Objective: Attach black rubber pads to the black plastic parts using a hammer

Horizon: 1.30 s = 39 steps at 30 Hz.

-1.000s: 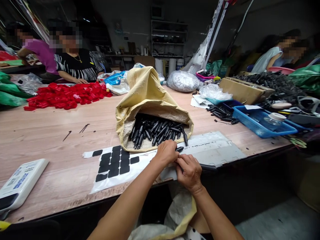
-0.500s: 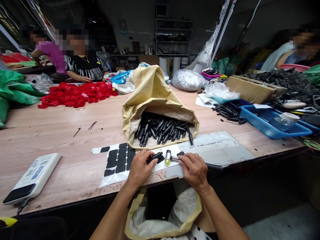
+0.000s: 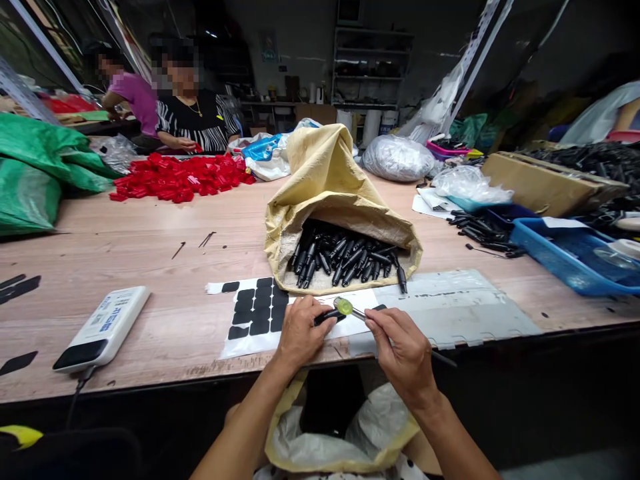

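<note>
My left hand (image 3: pixel 303 333) is closed around a slim black tubular part (image 3: pixel 327 317), held just above the table's front edge. In my right hand (image 3: pixel 404 347) is a small hammer (image 3: pixel 359 313) with a metal shaft and a yellow-green head face. Its head is over the end of the black part; whether they touch I cannot tell. Behind both hands lies a yellow woven sack (image 3: pixel 345 175), its mouth facing me, with many similar black parts (image 3: pixel 345 259) inside. Left of my left hand, a white sheet (image 3: pixel 233 347) carries rows of black rounded-square stickers (image 3: pixel 260 308).
A white power bank (image 3: pixel 107 323) with a cable lies at left. Red pieces (image 3: pixel 183 177) are heaped near a person in stripes (image 3: pixel 197 127). A grey board (image 3: pixel 455 310) and a blue basket (image 3: pixel 555 257) are at right. An open sack (image 3: pixel 345 450) sits below the table edge.
The view has swung left. The hammer head has tipped, so its yellow-green face now shows and it has come over the black part, which both hands keep near.
</note>
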Each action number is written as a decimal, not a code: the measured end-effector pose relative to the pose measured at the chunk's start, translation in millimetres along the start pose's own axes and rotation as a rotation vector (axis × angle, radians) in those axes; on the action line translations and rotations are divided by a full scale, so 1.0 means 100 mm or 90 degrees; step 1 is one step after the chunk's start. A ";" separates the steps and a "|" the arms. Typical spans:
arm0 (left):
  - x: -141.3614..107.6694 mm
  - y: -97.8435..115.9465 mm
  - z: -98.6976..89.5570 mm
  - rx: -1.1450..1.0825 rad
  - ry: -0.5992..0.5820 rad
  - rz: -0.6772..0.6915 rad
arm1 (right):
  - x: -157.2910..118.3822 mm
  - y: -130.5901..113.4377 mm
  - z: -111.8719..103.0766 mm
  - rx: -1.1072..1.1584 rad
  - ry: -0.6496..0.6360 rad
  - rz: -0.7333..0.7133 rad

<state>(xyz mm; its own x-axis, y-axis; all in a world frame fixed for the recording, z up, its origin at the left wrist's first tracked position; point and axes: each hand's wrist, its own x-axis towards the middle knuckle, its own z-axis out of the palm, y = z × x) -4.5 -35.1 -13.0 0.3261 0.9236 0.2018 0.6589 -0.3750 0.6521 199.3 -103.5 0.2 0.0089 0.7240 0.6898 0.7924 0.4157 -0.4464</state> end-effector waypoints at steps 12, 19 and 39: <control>0.00 -0.01 0.02 0.008 0.016 0.009 | -0.04 -0.02 0.05 -0.044 0.024 0.023; 0.00 -0.01 0.01 0.017 0.014 0.004 | -0.08 0.07 0.05 -0.050 -0.017 0.047; -0.19 0.13 -0.10 -0.060 -0.046 0.121 | -0.10 0.68 -0.01 -0.199 -0.048 0.033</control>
<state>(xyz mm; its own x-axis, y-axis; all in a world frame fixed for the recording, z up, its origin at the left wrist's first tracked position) -8.8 -56.7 -1.1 0.4886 0.8272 0.2774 0.5153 -0.5302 0.6733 254.1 -83.4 -36.4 0.0177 0.7834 0.6212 0.9410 0.1969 -0.2751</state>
